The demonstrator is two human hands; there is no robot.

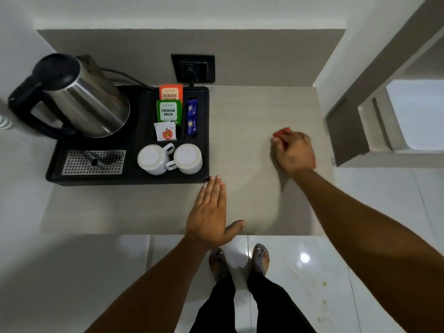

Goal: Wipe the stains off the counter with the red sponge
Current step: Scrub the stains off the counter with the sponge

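The red sponge (281, 132) lies on the beige counter (245, 131) near its right edge, mostly hidden under my right hand (294, 151), which presses down on it with fingers curled over it; only a red corner and a thin red edge show. My left hand (210, 210) rests flat on the counter near the front edge, fingers together and thumb out, holding nothing, its fingertips touching the tray's corner. I cannot make out any stains on the counter surface.
A black tray (129, 180) fills the counter's left half, carrying a steel kettle (79, 97), tea sachets (168, 111) and two upturned white cups (170, 158). A wall socket (193, 68) is behind. A white wall ledge (355, 116) borders the right. My feet (237, 260) stand on glossy tiles below.
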